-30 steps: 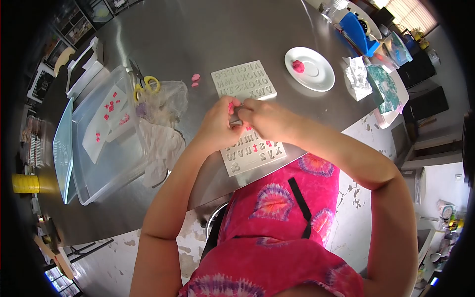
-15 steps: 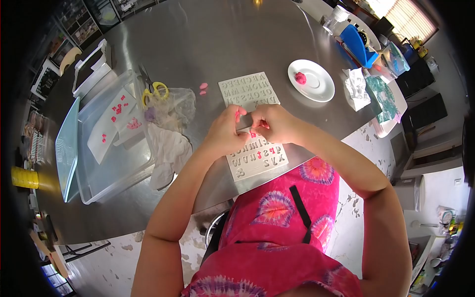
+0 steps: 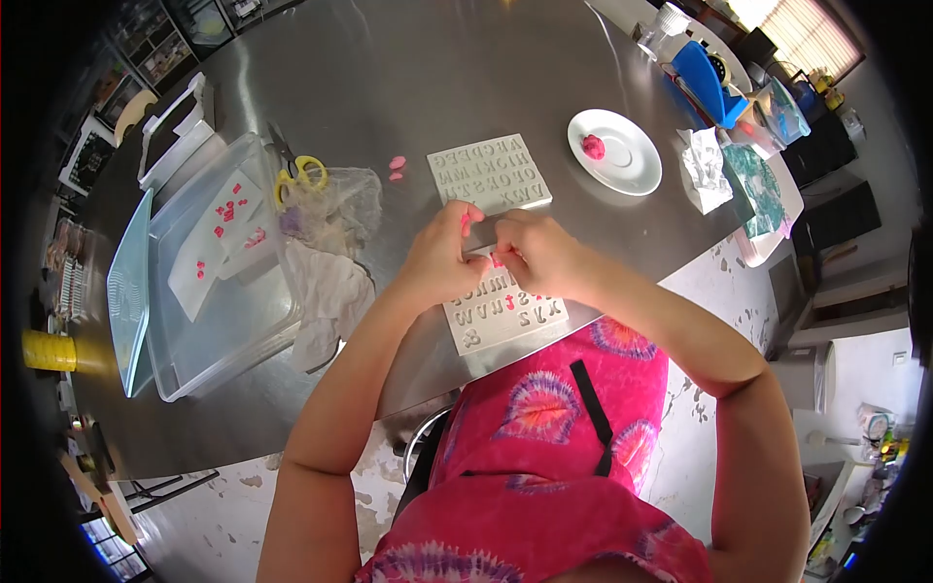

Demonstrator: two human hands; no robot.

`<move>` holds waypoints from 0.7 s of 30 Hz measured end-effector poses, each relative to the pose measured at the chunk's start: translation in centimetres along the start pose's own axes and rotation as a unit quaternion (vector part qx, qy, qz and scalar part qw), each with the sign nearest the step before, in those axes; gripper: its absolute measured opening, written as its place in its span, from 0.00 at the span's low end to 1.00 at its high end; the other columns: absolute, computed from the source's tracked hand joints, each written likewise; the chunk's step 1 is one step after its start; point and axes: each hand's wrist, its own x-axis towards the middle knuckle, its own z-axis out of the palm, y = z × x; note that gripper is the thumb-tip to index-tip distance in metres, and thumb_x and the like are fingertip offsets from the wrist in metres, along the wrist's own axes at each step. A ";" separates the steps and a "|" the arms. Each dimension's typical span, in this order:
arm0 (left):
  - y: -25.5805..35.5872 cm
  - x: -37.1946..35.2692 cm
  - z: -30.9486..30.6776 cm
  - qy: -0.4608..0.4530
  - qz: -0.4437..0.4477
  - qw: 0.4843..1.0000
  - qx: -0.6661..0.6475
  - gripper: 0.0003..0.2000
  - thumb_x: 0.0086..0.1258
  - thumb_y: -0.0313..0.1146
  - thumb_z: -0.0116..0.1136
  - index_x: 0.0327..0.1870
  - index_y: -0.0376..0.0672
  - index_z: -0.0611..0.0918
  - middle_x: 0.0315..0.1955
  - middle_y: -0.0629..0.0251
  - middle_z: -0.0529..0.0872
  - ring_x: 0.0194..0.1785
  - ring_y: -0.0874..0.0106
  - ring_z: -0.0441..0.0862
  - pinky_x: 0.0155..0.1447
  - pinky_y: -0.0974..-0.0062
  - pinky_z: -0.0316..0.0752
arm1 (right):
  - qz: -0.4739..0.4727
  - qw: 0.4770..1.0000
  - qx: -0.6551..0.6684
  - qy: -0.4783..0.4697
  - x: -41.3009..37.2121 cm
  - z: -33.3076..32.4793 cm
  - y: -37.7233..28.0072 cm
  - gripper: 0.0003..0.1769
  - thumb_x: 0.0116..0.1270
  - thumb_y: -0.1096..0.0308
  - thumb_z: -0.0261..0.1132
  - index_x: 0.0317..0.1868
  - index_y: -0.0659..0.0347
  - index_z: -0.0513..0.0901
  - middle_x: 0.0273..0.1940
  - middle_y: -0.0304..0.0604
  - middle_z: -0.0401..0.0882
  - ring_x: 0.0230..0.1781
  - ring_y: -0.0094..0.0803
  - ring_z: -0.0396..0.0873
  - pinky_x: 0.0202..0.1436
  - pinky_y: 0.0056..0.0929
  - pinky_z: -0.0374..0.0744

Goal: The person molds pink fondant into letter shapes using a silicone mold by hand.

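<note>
A pale letter mould (image 3: 494, 338) lies near the table's front edge, with pink material in a few of its letters. Over its upper part is my left hand (image 3: 449, 255), fingers curled, with a bit of pink at the fingertips. My right hand (image 3: 539, 255) is beside it, thumb and fingers pressed together over the mould; what it holds, if anything, is hidden. Just beyond both hands lies a second pale letter mould (image 3: 489, 173), its letters unfilled. Two small pink pieces (image 3: 397, 163) rest left of that mould.
To the right, a white saucer (image 3: 637, 173) bears a pink lump (image 3: 593, 147) near crumpled tissue (image 3: 707, 170). At left are yellow-handled scissors (image 3: 311, 173), a plastic bag (image 3: 348, 209), a white cloth (image 3: 326, 301) and a clear tray (image 3: 167, 374) with pink letters on paper.
My right hand has shifted slightly down and right over the near mould, covering more of its right side. The gap between my hands is a little wider.
</note>
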 end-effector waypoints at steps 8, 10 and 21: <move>0.8 -0.1 -0.2 -0.007 -0.048 0.999 -0.005 0.25 0.48 0.25 0.65 0.50 0.40 0.72 0.41 0.55 0.78 0.36 0.65 0.80 0.42 0.69 0.75 | 0.061 0.998 0.010 0.027 -0.1 -0.6 -0.7 0.05 0.51 0.78 0.65 0.26 0.66 0.76 0.28 0.47 0.75 0.29 0.43 0.78 0.32 0.36 0.76; 0.7 -0.2 0.0 0.006 -0.027 1.000 0.014 0.25 0.49 0.23 0.65 0.50 0.39 0.70 0.38 0.62 0.74 0.34 0.73 0.73 0.37 0.74 0.71 | 0.139 0.987 0.076 -0.032 0.3 -1.5 -0.5 0.04 0.51 0.78 0.65 0.25 0.66 0.76 0.28 0.47 0.75 0.29 0.43 0.78 0.32 0.36 0.76; 1.1 0.1 -0.5 -0.015 -0.076 0.997 -0.014 0.24 0.48 0.25 0.63 0.50 0.40 0.71 0.40 0.56 0.77 0.35 0.65 0.79 0.41 0.70 0.74 | 0.027 0.999 0.007 0.025 -0.3 -0.3 -0.8 0.03 0.51 0.77 0.64 0.25 0.65 0.78 0.26 0.48 0.76 0.27 0.42 0.78 0.29 0.35 0.75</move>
